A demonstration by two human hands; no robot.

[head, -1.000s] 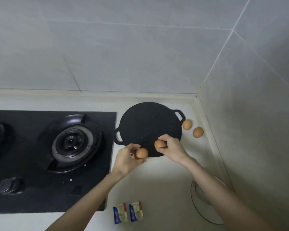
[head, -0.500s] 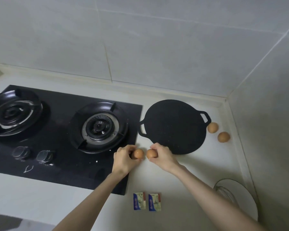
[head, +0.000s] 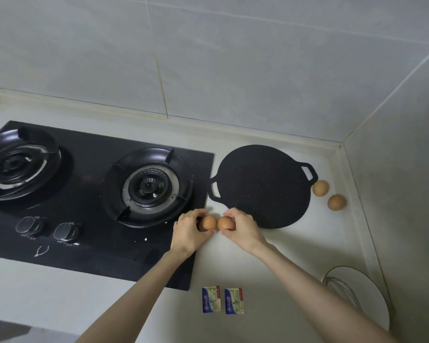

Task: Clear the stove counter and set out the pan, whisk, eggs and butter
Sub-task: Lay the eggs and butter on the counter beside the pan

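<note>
The left hand (head: 188, 231) grips one brown egg (head: 207, 222) and the right hand (head: 243, 230) grips a second egg (head: 225, 223), the two eggs touching just in front of the flat black pan (head: 263, 186) beside the stove (head: 92, 194). Two more eggs (head: 320, 187) lie right of the pan. Two butter packets (head: 223, 300) lie near the counter's (head: 295, 256) front edge, and a whisk (head: 342, 290) rests on a white plate (head: 372, 293) at far right.

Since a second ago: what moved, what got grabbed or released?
Both hands carried their eggs from over the pan's near edge toward the person, to the counter beside the stove. Left hand and right hand each still grip one egg, nothing released. Pan, two loose eggs and butter packs unmoved.
</note>
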